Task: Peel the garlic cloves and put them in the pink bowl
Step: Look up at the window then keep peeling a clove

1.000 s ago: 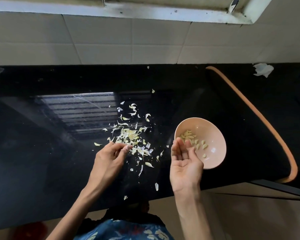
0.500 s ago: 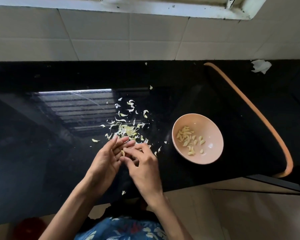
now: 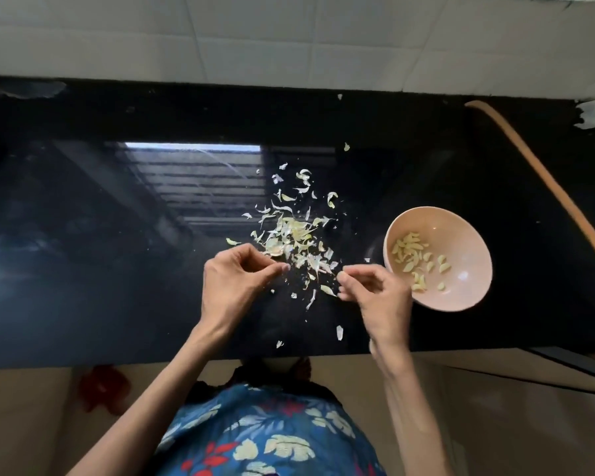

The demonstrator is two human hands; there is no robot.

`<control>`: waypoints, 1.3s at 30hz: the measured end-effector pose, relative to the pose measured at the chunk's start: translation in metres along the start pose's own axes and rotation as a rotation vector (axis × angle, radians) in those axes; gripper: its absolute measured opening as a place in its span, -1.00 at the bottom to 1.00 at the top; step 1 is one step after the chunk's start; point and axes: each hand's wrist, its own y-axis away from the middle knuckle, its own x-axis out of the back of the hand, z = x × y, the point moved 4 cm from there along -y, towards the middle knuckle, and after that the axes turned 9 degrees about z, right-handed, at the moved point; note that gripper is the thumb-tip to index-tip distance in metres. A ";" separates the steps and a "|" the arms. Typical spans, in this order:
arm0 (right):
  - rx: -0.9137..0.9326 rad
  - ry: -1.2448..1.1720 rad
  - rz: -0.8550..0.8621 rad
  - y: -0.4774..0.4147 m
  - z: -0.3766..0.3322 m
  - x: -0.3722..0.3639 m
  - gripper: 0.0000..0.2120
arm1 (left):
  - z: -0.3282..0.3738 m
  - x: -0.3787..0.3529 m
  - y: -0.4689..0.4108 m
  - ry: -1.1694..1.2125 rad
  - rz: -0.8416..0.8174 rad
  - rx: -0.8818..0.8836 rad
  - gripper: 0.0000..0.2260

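While both hands pinch fingertips together over garlic skins [image 3: 294, 237], left hand [image 3: 234, 283], right hand [image 3: 378, 297], contents unclear.

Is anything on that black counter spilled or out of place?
Only the papery garlic skins, strewn loose across the glossy black counter left of the pink bowl. The peeled garlic cloves all sit inside the bowl, which stands upright.
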 end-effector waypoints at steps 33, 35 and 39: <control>0.247 0.565 -0.152 0.018 0.033 -0.028 -0.86 | -0.020 -0.017 0.010 0.012 -0.177 -0.073 -0.92; 0.348 0.660 -0.148 0.025 0.032 -0.034 -0.89 | -0.016 -0.019 0.007 -0.306 -0.057 -0.295 -0.85; 0.441 0.755 -0.160 0.034 0.038 -0.035 -0.83 | -0.010 -0.027 0.003 -0.514 0.066 -0.573 -0.62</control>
